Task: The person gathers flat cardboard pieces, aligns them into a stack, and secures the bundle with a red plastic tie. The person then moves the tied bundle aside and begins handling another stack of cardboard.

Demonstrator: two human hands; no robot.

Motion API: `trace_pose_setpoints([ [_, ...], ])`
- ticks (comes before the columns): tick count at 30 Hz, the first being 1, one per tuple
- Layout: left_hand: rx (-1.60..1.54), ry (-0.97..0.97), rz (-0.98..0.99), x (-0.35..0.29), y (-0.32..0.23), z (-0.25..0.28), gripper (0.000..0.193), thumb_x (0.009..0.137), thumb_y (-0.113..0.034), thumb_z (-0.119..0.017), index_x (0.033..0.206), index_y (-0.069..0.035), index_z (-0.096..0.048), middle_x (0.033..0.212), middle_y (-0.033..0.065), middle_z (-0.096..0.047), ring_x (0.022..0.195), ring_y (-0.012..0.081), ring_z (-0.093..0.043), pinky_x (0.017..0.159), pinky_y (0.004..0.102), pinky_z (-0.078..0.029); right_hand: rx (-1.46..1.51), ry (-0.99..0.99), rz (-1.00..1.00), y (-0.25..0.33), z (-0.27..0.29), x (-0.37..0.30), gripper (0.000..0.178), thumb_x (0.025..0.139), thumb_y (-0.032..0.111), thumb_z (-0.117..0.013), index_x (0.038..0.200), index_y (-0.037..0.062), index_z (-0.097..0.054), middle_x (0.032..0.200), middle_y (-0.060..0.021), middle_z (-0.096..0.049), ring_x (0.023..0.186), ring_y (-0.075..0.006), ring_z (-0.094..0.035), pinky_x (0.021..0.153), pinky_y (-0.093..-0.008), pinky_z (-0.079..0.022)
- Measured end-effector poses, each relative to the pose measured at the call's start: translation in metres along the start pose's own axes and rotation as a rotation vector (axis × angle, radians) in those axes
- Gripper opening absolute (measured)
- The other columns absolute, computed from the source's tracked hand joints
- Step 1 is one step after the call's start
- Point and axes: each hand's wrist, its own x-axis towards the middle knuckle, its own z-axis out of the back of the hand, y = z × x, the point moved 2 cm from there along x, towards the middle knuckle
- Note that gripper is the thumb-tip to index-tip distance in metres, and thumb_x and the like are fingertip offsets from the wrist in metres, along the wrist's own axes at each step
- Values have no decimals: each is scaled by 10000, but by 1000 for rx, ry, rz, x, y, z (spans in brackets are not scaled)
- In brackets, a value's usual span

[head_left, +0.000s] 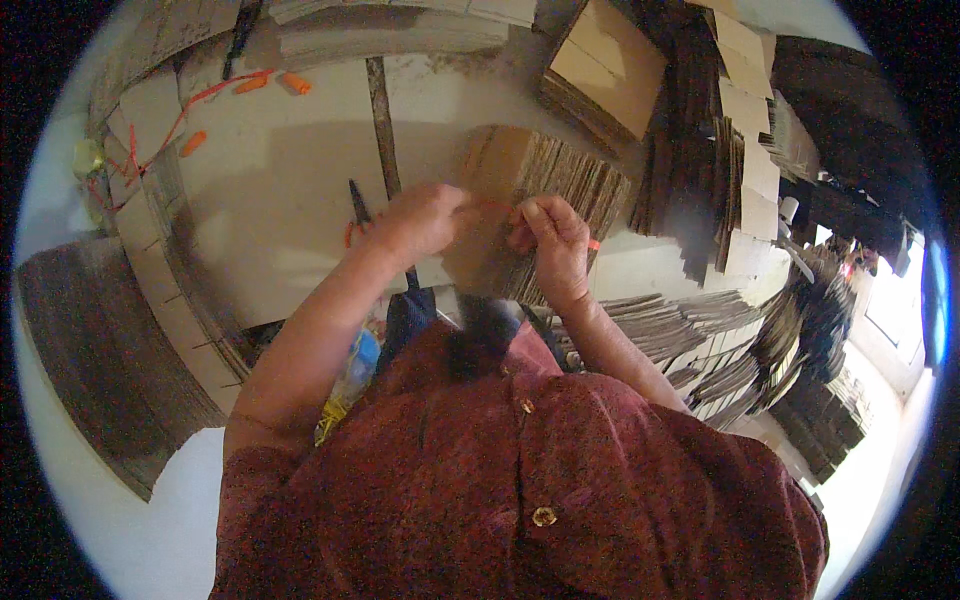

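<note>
A bundle of brown cardboard sheets (573,178) stands in front of me, its cut edges showing on the right side. Over its near-left part runs a thin red string (493,205), stretched between my two hands. My left hand (428,216) is closed at the string's left end. On the right, the fingers of my right hand (556,245) pinch the string against the bundle. A bit of orange-red shows just beyond the right hand. To the left of my left hand lie scissors (358,205) with dark blades and orange handles, partly hidden by my forearm.
Cardboard stacks (610,65) rise at the back right, with more sheets (670,325) fanned below. Orange pieces (295,83) and loose red string (190,105) lie at the far left. A dark strip (382,130) crosses the pale work surface (280,190).
</note>
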Motion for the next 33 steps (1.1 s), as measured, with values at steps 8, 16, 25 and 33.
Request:
trace_pose_setpoints([
  [8,-1535,-140,221,-11,-15,-25,208,869,-259,-536,825,-62,-589,800,54,-581,766,202,-566,693,325,-455,-397,44,468,11,4,0,55,817,22,-531,830,17,-584,796,-66,-597,696,-143,-539,623,-263,-431],
  [16,-1247,-259,300,18,-6,-24,364,844,-376,-550,600,-121,-464,614,10,-511,574,107,-483,524,250,-376,15,62,193,6,-9,1,79,793,73,-582,761,1,-587,698,-125,-564,654,-239,-559,595,-314,-436],
  [25,-1137,-558,419,49,14,-47,404,857,-378,-536,561,-121,-437,533,-18,-428,439,94,-397,400,261,-315,-78,3,171,4,-1,-7,62,799,2,-518,767,0,-571,694,-31,-575,623,-104,-517,588,-235,-433],
  [33,-957,-571,367,45,-7,-45,378,884,-337,-483,578,-119,-445,528,-24,-403,447,102,-355,412,281,-288,-317,-4,440,24,-15,7,33,763,-4,-536,756,19,-559,653,-80,-550,586,-180,-535,549,-287,-428],
])
